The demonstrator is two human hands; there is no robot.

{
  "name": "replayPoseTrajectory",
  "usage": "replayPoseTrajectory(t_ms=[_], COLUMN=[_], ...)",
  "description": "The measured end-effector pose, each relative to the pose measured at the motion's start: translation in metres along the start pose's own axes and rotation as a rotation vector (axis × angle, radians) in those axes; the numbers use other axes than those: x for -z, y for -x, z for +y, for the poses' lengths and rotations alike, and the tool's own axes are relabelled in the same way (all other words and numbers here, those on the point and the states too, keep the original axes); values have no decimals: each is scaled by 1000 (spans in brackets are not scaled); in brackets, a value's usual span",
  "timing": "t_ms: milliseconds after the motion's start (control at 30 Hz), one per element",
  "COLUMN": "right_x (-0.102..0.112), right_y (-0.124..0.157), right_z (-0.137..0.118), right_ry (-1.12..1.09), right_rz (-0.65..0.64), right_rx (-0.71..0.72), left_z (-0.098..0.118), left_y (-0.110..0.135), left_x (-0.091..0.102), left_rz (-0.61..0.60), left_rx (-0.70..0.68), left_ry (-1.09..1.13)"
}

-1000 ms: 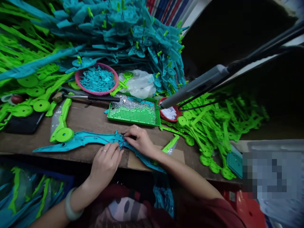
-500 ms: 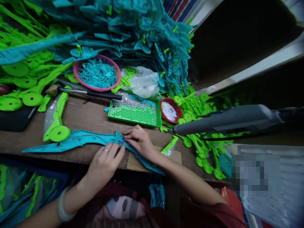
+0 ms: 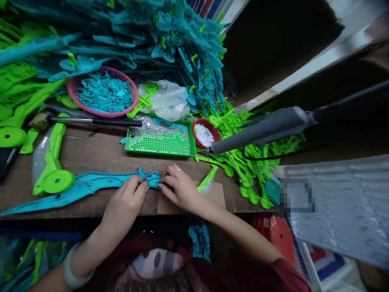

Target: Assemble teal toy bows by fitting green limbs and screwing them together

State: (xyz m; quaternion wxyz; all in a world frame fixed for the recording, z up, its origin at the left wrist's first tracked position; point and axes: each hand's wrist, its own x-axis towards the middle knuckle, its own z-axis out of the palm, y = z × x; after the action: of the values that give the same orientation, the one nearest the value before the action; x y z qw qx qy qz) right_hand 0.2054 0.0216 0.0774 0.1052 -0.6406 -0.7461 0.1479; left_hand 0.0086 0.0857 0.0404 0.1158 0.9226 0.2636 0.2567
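A long blue plastic toy bow half point(image 3: 100, 181) lies hollow side up along the bench, with a thin purple cord point(image 3: 106, 179) running inside it. At its left part sits a round green wheel point(image 3: 59, 181) joined to a green arm with a clear sleeve. My left hand point(image 3: 124, 198) is closed on the bow's middle, fingertips bunched at the small fittings there. Just to the right, my right hand point(image 3: 179, 186) pinches where the cord runs along the bow; its fingers partly hide the contact. The bow's right end is hidden behind this hand.
Behind the bow stand a green tray point(image 3: 158, 148) of small metal parts, a pink basket point(image 3: 133, 103) of blue pieces and a red basket point(image 3: 199, 140). A hammer point(image 3: 115, 122) rests across the tray. A grey power screwdriver point(image 3: 252, 134) hangs at right. Blue and green parts are heaped around.
My right hand has moved off the bow's central fittings to the right along the cord. My left hand has come closer to those fittings. The whole view has shifted a little.
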Motion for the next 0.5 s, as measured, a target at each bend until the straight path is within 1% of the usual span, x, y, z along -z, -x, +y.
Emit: replayPoseTrajectory(t_ms=[67, 167, 267, 400, 500], right_x=[-2, -2, -3, -2, 0], right_y=[-2, -3, -2, -2, -10], right_z=[0, 3, 5, 1, -4], right_ry=[-26, -69, -60, -8, 35], right_rz=[31, 35, 50, 122, 101], right_rx=[-53, -62, 3, 94, 169], left_z=[-3, -6, -4, 0, 2], left_y=[2, 7, 12, 13, 14], left_x=[1, 2, 1, 0, 1], left_rz=[-14, 14, 63, 62, 62], left_rx=[-38, -144, -209, -236, -232], left_ry=[30, 42, -12, -117, -127])
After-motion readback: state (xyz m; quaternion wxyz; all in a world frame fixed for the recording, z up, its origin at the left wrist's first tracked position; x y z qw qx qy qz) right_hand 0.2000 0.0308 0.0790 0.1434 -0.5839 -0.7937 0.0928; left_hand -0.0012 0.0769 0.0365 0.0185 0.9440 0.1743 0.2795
